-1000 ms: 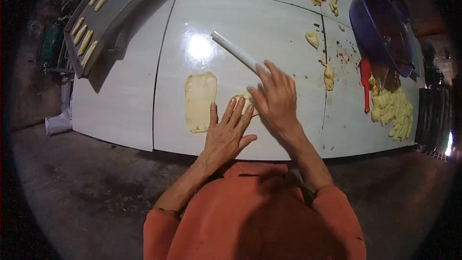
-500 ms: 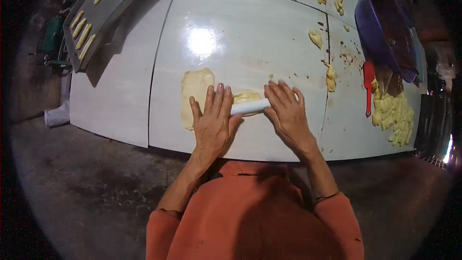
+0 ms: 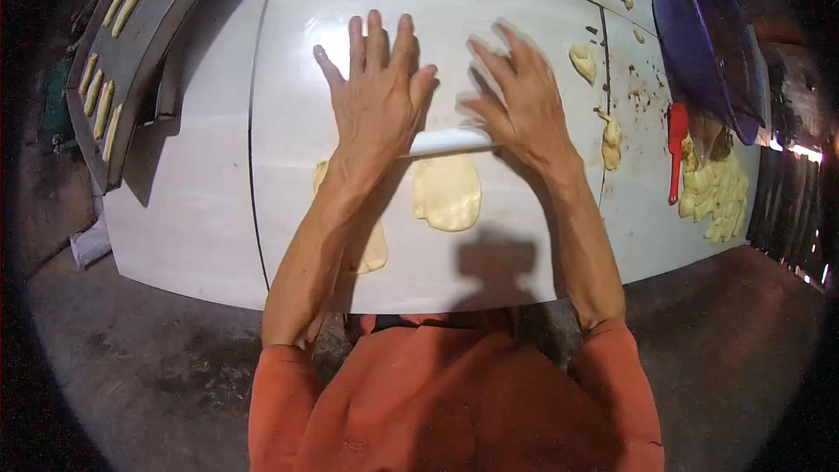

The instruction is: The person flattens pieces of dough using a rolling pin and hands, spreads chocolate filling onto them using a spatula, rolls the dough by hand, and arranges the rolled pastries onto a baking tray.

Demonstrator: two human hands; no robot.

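Both my palms rest over a white rolling pin lying crosswise on the white table. My left hand is flat with its fingers spread, over the pin's left end. At the other end, my right hand has its fingers stretched out too, slightly blurred. Just on the near side of the pin lies a flattened oval of pale yellow dough. A longer flat dough sheet is to its left, partly hidden under my left forearm.
A metal tray with several dough sticks stands at the far left. To the right are a purple basin, a red spatula, a heap of yellow filling pieces, and small dough pieces with scattered crumbs.
Both hands have moved away from my body, carrying the rolling pin forward past the dough. The dough piece is now a flatter, wider oval. The whole view has shifted a little.
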